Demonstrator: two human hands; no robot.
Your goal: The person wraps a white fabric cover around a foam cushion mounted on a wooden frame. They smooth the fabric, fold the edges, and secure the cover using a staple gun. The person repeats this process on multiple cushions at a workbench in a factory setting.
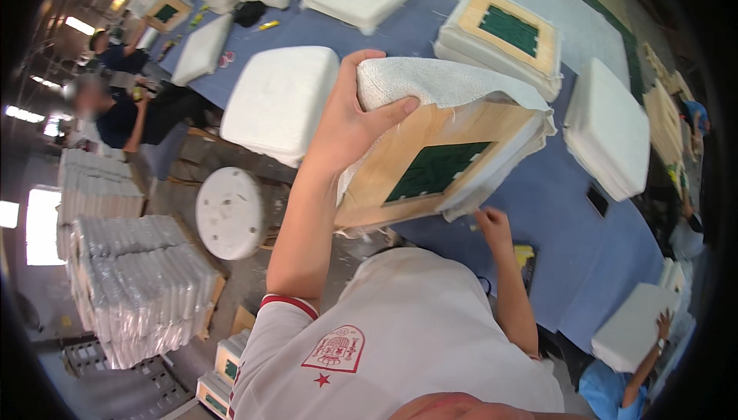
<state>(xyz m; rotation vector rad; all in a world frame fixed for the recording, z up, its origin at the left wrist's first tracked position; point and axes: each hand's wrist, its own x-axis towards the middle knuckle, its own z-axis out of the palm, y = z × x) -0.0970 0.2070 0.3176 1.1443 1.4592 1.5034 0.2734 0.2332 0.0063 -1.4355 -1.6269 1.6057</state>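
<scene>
A seat cushion (pixel 453 121) is held tilted up before me, its wooden underside facing me. Off-white fabric wraps over its rim, with ragged edges, and dark green cloth (pixel 438 170) fills the opening in the wood. My left hand (pixel 350 120) grips the cushion's upper left corner, thumb on the wooden side and the other fingers behind the fabric. Close to the lower right corner, my right hand (pixel 494 228) is closed with the fingers curled. Whether it pinches the fabric edge or some small thing is too small to tell.
Several white cushions (pixel 280 101) lie on the blue-covered table (pixel 530 266). At right is a dark phone (pixel 596 201); a yellow tool (pixel 524 255) lies beside my right forearm. A round stool (pixel 229 212) and plastic-wrapped stacks (pixel 138 281) stand left. Other people work at left and lower right.
</scene>
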